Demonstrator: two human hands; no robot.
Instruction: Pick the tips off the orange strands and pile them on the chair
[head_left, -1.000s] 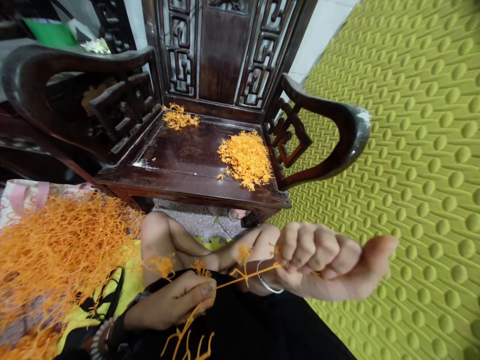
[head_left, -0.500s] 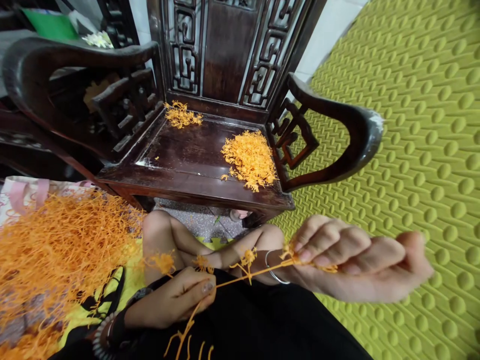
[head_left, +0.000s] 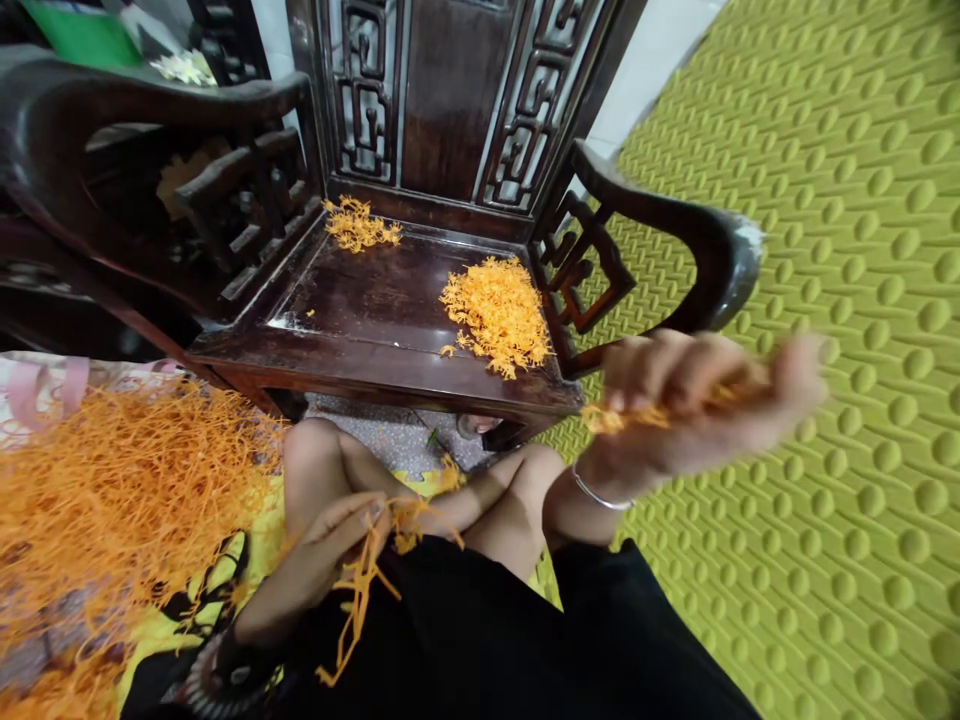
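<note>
Low over my lap, my left hand is closed in a pinch around a thin orange branching stem, whose ends hang below the fingers. Small frilly tufts stick out beyond its fingertips. Raised on the right near the chair's armrest, my right hand is blurred, its fingers curled over several small orange flower-like pieces. A larger pile of such pieces lies on the seat's right side, and a smaller pile sits at its back left.
A dark carved wooden chair stands in front of me. At left, a big heap of orange branching stems lies by a bag with pink handles. Yellow-green bumpy matting covers the right side. A black sandal-like item is near my left arm.
My right hand has come away from the stem and risen, holding orange pieces. My left hand has shifted slightly left and up with the stem, which no longer stretches between the hands.
</note>
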